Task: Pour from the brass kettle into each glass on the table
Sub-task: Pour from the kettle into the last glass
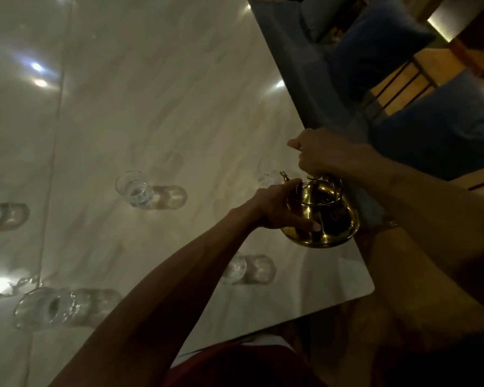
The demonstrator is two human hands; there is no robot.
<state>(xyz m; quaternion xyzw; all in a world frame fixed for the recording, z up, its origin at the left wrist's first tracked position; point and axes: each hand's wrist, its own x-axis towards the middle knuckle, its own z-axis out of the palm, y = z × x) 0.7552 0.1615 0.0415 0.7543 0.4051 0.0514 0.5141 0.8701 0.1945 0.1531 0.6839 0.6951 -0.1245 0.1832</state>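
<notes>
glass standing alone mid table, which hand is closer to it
Left. The left hand holds the brass kettle on the side facing that glass; the right hand grips the handle, farther off.

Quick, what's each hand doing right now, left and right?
Left hand: cupped round the side of the brass kettle, holding it.
Right hand: closed round the kettle's top handle.

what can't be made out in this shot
Head view only:
- Contents of the brass kettle: opaque metal hides them.
- Its handle: covered by the right hand.
- Glass beyond the spout: dim, blurred, partly behind the spout; fill level unreadable.
- Near glass: partly behind the left forearm.
- Far-left glass: cut off by the frame edge.
</notes>
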